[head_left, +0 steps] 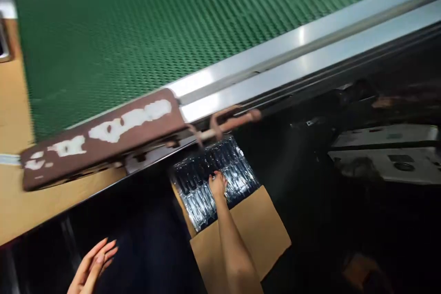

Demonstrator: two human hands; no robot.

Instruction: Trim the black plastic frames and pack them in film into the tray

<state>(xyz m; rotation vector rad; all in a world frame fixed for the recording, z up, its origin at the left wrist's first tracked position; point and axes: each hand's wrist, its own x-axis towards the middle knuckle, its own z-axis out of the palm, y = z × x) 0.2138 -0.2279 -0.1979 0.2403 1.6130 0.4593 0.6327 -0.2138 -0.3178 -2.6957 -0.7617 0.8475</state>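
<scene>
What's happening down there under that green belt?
A person is reaching down below a green conveyor belt into an open cardboard box. Their right hand rests on a shiny plastic-wrapped pack lying in the box; whether the fingers grip it cannot be told. Their left hand hangs open and empty, low to the left. A worn brown pad sits on the belt's metal edge rail.
</scene>
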